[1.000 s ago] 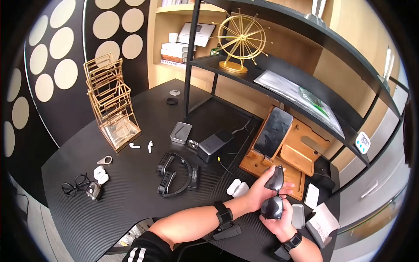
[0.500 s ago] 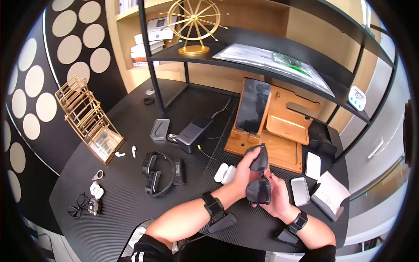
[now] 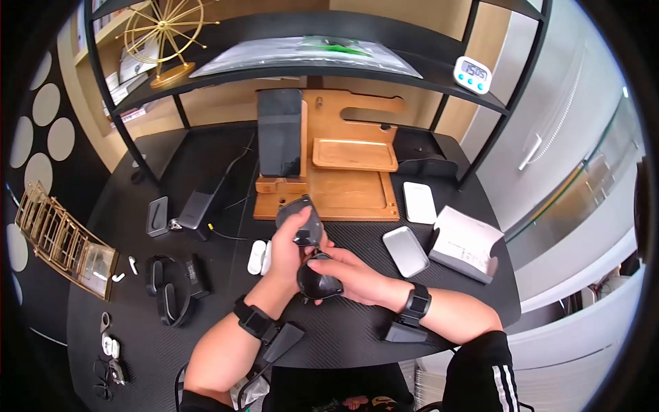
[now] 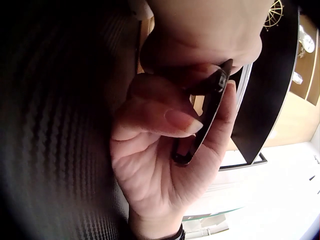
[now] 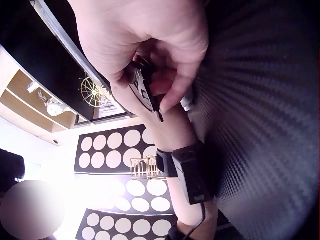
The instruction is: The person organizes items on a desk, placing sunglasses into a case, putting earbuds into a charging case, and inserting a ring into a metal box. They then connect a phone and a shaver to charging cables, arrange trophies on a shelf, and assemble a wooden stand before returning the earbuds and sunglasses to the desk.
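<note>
Sunglasses (image 3: 319,283), dark-lensed, one pair: held by you above the black desk (image 3: 357,336), between its near edge and the wooden docking stand (image 3: 351,191). Your left hand (image 3: 283,253): grasping one end, thumb over the lens. Your right hand (image 3: 355,273): grasping the other, thumb near the bridge. Step, as judged: two-handed adjusting or inspection; temple position, cannot tell. Next move seemingly calls for even pressure from you, without twisting the bridge.

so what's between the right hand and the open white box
In the head view, a shallow silver tray lies between the right hand, which holds the sunglasses, and the open white box.
</note>
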Tool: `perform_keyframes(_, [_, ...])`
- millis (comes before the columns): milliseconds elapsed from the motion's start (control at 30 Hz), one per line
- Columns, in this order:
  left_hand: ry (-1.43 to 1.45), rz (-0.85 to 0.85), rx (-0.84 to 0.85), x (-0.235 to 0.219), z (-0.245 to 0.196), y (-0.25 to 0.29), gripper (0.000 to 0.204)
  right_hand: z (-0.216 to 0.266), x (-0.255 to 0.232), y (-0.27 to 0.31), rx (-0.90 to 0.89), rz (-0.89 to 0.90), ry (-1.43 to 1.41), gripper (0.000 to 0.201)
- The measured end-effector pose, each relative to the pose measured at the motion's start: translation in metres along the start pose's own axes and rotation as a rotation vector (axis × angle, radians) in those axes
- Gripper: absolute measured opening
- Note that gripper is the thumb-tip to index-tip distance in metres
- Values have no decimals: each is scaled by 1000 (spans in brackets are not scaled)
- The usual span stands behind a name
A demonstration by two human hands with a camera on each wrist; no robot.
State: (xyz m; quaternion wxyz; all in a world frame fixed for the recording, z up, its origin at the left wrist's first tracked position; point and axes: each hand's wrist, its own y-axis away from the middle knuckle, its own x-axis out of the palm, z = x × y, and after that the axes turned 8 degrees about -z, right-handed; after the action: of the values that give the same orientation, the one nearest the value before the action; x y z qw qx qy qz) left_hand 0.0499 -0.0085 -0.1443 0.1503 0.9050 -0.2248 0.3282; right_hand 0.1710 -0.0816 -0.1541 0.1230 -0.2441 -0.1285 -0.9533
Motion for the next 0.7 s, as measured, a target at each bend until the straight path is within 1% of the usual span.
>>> perform_keyframes(67, [-15, -5, 12, 0, 0, -1, 40, 0, -1, -1, 10, -9, -10, 30])
perform_keyframes(167, [-12, -29, -20, 4, -2, 0, 39, -1, -4, -3, 30, 14, -45, 32])
perform_keyframes(267, [-30, -63, -51, 5, -3, 1, 36, 0, -3, -2, 49, -18, -54, 33])
perform_keyframes(333, [-9, -51, -40, 5, -2, 1, 28, 1, -3, -1, 53, -28, -71, 31])
perform_keyframes(400, [-33, -58, -17, 4, 0, 1, 26, 2, -2, -1, 58, -37, -87, 29])
perform_keyframes(467, [-57, -65, 6, 5, 0, 1, 27, 4, 0, 1, 70, -101, -107, 29])
perform_keyframes(567, [-79, -74, 33, 7, 0, 3, 31, 3, 0, 1, 78, -121, -112, 29])
perform_keyframes(633, [-87, -29, 47, 4, 1, 2, 32, 3, -1, 0, 78, -116, -100, 28])
perform_keyframes(667, [-88, -32, 47, 4, 1, 2, 32, 2, -2, 0, 77, -110, -89, 28])
perform_keyframes(700, [-82, -18, 12, 5, 1, 3, 31, 1, -4, -1, 78, -108, -90, 28])
